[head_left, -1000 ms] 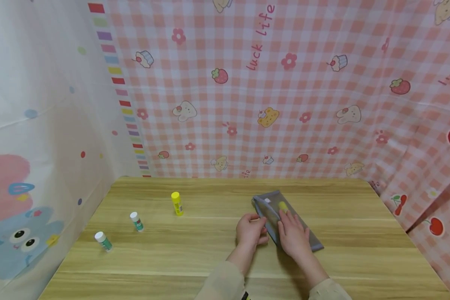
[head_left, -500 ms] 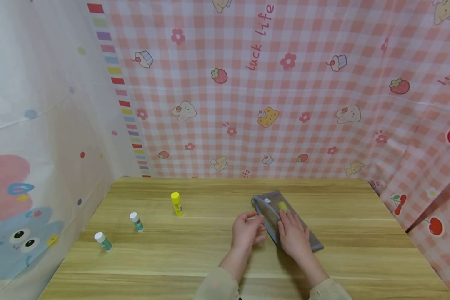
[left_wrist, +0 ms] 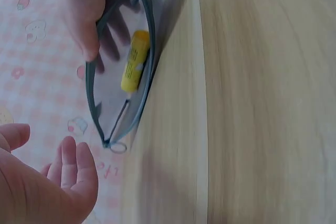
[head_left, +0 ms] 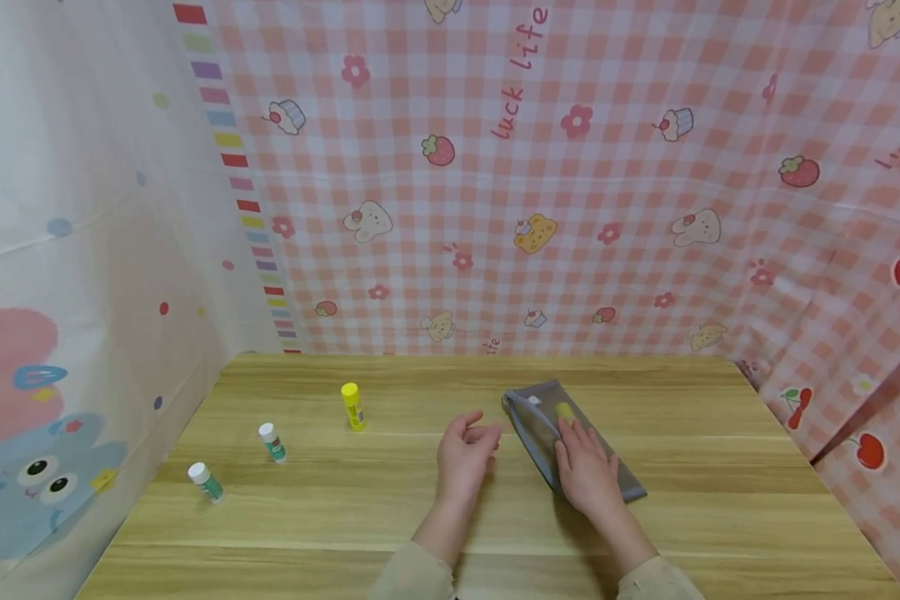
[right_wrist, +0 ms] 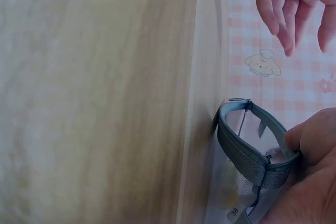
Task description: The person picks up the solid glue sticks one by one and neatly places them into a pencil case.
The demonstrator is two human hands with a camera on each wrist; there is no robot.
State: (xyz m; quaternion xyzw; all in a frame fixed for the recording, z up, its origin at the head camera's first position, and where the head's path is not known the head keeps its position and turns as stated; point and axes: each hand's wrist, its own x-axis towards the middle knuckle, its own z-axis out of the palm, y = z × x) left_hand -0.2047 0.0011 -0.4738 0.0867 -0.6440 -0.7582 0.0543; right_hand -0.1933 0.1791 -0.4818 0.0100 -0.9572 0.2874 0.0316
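Note:
A grey mesh zip pouch (head_left: 528,433) lies slantwise on the table, its long zipped side gaping toward the left. My right hand (head_left: 588,472) rests over the pouch with fingers spread on its upper wall. In the left wrist view the thumb bends over the rim, pinching that wall and keeping the mouth apart. Inside lies a yellow glue stick (left_wrist: 135,62), seen through the mouth. My left hand (head_left: 465,457) is raised left of the pouch, fingers loosely curved and holding nothing.
Upright at the left of the wooden table (head_left: 330,517) stand a yellow glue stick (head_left: 354,408) and two green ones with white caps, one nearer (head_left: 207,483) and one farther (head_left: 273,443). A pink checked curtain (head_left: 450,200) hangs behind the table.
My left hand has drawn away from the pouch's rim to the left. The right hand and the pouch have stayed in place.

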